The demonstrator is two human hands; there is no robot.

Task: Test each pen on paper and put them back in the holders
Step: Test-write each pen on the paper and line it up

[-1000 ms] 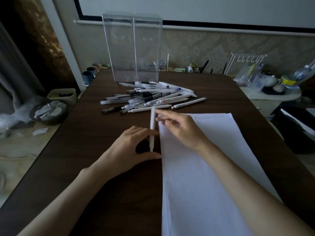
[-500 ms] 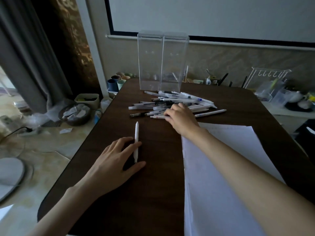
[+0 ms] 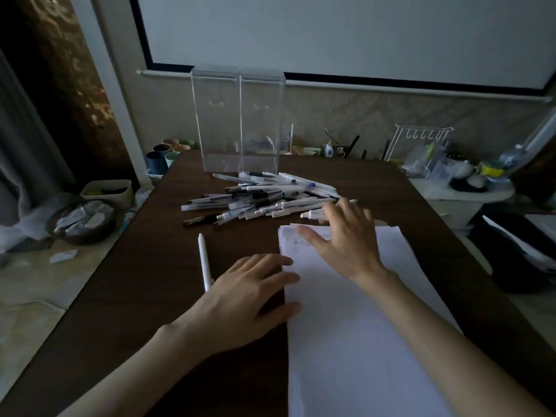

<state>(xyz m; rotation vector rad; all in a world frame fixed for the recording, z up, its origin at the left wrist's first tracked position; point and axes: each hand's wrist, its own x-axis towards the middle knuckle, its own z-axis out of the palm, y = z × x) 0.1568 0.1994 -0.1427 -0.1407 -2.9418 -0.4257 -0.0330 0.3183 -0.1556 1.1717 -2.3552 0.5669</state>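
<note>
A pile of several pens (image 3: 258,197) lies on the dark wooden table (image 3: 150,296) in front of two tall clear holders (image 3: 237,121). One white pen (image 3: 204,260) lies alone to the left of the white paper (image 3: 361,326). My left hand (image 3: 249,296) lies flat on the table with its fingertips on the paper's left edge, just right of the lone pen. My right hand (image 3: 346,236) is spread over the paper's top edge, fingers straight, reaching a white pen (image 3: 313,214) at the pile's near right side.
Cups (image 3: 162,159) stand off the table's far left corner. A bowl (image 3: 81,221) and a small bin (image 3: 106,191) sit on the floor to the left. A white wire rack (image 3: 421,145) and clutter stand on a side table at right.
My left hand let go of the white pen and moved right onto the paper's edge. My right hand moved from the middle of the pile toward its right side.
</note>
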